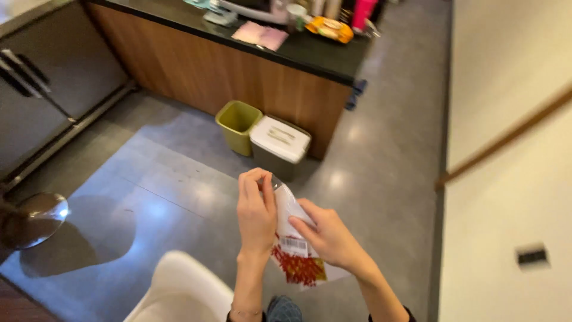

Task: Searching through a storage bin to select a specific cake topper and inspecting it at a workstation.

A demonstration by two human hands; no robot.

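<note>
My left hand [256,211] pinches the top edge of a white snack packet [293,238] with red and yellow print, held upright in front of me. My right hand [328,235] grips the packet's right side, fingers across its front near a barcode label. Both hands hold the packet above the grey floor.
An olive-green open bin [236,124] and a grey bin with a white lid [280,145] stand against a wood-faced counter [208,68] with a black top. A white chair [182,292] is at bottom left, a round metal base [33,217] at far left. A cream wall [512,179] rises on the right.
</note>
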